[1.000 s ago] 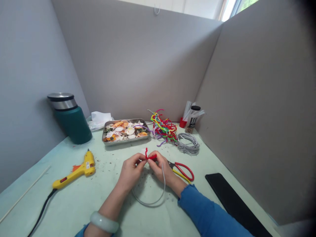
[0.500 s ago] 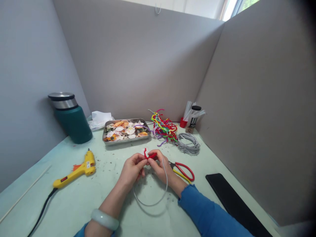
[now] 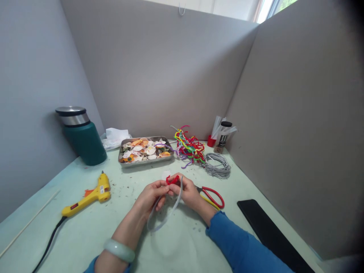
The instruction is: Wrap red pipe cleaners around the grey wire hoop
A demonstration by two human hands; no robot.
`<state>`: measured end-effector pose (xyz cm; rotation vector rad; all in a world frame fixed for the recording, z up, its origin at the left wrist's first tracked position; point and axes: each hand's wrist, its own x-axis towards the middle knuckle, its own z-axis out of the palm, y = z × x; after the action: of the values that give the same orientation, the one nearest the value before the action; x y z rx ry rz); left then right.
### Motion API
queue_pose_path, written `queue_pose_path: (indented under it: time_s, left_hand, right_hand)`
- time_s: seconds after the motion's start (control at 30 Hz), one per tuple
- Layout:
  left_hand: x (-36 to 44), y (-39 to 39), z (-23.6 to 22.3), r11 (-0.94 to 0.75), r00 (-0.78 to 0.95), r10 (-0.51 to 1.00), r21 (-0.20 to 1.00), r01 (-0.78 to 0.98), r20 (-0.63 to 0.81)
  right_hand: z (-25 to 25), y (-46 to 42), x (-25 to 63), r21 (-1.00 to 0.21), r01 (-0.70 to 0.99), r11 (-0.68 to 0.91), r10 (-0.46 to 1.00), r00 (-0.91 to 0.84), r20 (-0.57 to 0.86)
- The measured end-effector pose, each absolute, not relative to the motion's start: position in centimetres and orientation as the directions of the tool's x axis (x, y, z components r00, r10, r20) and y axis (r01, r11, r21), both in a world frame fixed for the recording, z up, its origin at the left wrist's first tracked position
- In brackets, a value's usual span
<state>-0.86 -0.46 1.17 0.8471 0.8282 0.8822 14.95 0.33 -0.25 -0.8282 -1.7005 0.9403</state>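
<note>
Both hands meet over the middle of the pale green table [image 3: 85,235]. My left hand [image 3: 150,196] and my right hand [image 3: 189,192] pinch a short red pipe cleaner [image 3: 172,179] where it wraps onto a grey wire hoop [image 3: 163,212]. The hoop hangs down and tilts toward me between my wrists. All fingers are closed on the piece. A pale jade bangle [image 3: 118,250] sits on my left wrist; my right arm wears a blue sleeve [image 3: 241,246].
Red-handled scissors [image 3: 212,195] lie just right of my right hand. A yellow glue gun [image 3: 88,197] with a black cord rests at left. Behind are a metal tray [image 3: 145,161] of shells, coloured pipe cleaners [image 3: 189,146], a grey wire coil [image 3: 217,165], a green flask [image 3: 82,136] and a black pad [image 3: 270,235].
The wire hoop has swung from lying round and flat toward my right wrist to a tilted, narrower loop on the left. The red pipe cleaner's upright end has been bent down.
</note>
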Motion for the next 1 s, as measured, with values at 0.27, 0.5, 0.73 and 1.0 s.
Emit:
queue_pose_path:
  time_s: [0.27, 0.5, 0.73, 1.0]
  left_hand:
    - [-1.4, -0.9, 2.2, 0.542, 0.548, 0.797, 0.702, -0.462, -0.254]
    - [-1.2, -1.0, 2.3, 0.558, 0.542, 0.79, 0.702, -0.443, -0.286]
    - [-1.0, -0.9, 2.2, 0.553, 0.474, 0.81, 0.72, -0.42, -0.345]
    - [-1.2, -0.7, 1.1, 0.484, 0.444, 0.844, 0.786, -0.384, -0.302]
  right_hand:
    - [0.5, 0.1, 14.9, -0.909, -0.053, 0.413, 0.88, -0.234, 0.414]
    - [0.0, 0.3, 14.8, -0.901, -0.027, 0.434, 0.895, -0.106, 0.434]
    - [0.3, 0.2, 15.2, -0.843, 0.173, 0.509, 0.861, -0.081, 0.503]
    - [0.9, 0.1, 15.4, -0.764, 0.312, 0.564, 0.82, -0.1, 0.564]
